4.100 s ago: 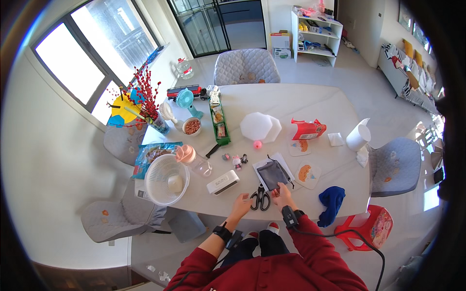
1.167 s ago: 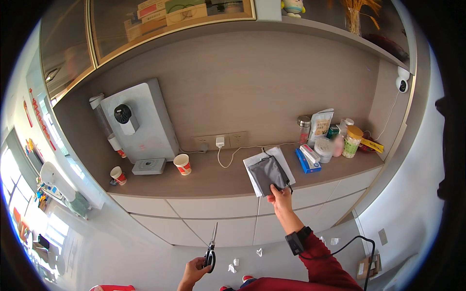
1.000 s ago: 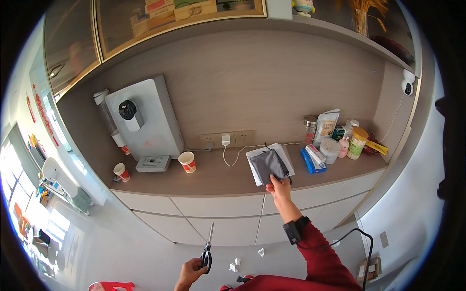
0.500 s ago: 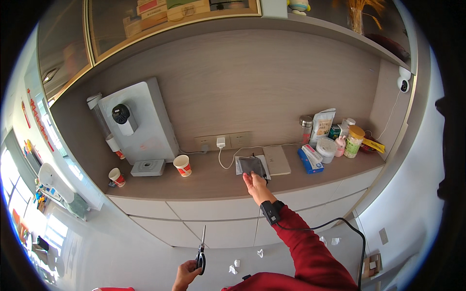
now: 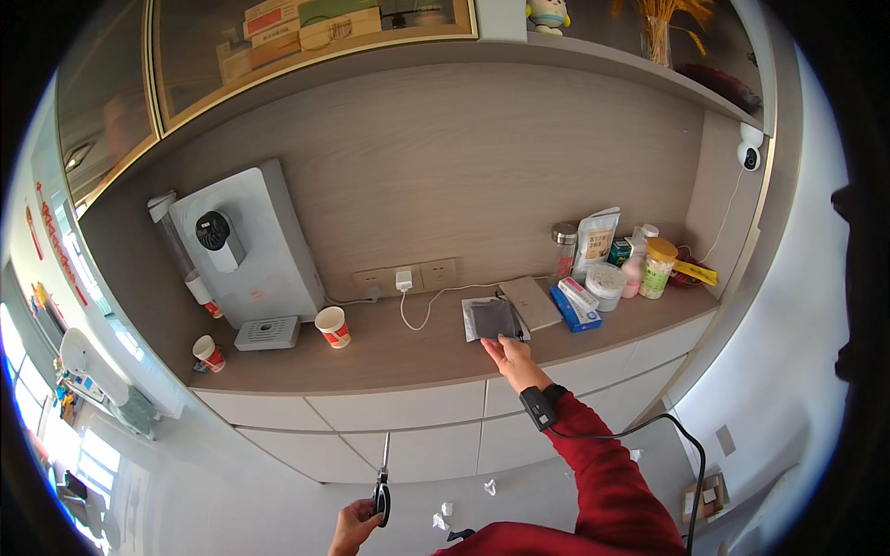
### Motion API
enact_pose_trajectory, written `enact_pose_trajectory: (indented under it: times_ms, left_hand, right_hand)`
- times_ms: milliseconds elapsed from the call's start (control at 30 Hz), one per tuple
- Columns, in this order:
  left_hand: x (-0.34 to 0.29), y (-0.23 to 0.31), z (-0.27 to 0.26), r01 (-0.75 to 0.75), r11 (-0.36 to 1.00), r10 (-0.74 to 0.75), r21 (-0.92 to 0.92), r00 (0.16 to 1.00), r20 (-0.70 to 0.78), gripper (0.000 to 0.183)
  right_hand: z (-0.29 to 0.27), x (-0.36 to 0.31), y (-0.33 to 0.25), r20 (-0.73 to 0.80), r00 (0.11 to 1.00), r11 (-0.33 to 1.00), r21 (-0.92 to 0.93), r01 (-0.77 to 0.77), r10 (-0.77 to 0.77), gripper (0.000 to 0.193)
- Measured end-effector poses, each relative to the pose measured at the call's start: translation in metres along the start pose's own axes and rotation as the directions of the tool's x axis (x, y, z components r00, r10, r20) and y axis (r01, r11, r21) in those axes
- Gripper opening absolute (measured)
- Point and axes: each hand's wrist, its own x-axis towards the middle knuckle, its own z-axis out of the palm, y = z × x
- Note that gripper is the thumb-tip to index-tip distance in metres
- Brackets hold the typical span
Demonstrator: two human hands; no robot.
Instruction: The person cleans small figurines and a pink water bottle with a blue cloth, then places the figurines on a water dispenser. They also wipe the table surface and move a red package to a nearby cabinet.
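My left hand (image 5: pixel 355 525) is closed around the black handles of a pair of scissors (image 5: pixel 381 491), blades pointing up, in front of the cabinet. Over the counter's front edge, my right hand (image 5: pixel 517 361) grips the near edge of a flat dark grey pouch (image 5: pixel 493 318). Beneath the pouch lies a flat piece with a pale border (image 5: pixel 470 326). A beige notebook (image 5: pixel 534 306) is just to their right, partly under the pale piece's side. A black device is strapped to my right wrist, trailing a cable.
On the counter (image 5: pixel 399 363) stand a water dispenser (image 5: pixel 250 250) and paper cups (image 5: pixel 334 327) at left. A blue box (image 5: pixel 576 310), a white tub (image 5: pixel 605 285) and several jars sit at right. A charger (image 5: pixel 403 280) with a white cord is plugged in behind. Crumpled white scraps (image 5: pixel 440 521) lie on the floor.
The view has shifted slightly right. My right hand has moved right, and the grey pouch and the pale piece have slid toward the notebook. The left hand still holds the scissors.
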Motion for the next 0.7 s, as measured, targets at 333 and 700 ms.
enact_pose_trajectory:
  times_ms: [333,700]
  left_hand:
    - [0.008,0.018,0.016,-0.034,0.999,0.037,-0.028,0.992,0.12,0.041]
    - [0.141,0.153,0.095,-0.486,0.717,0.435,0.499,0.872,0.224,0.047]
  right_hand:
    - [0.007,0.003,-0.028,-0.09,0.982,0.926,-0.329,-0.187,0.167,0.017]
    - [-0.041,-0.075,-0.049,0.072,0.973,0.898,-0.406,-0.173,0.22,0.02]
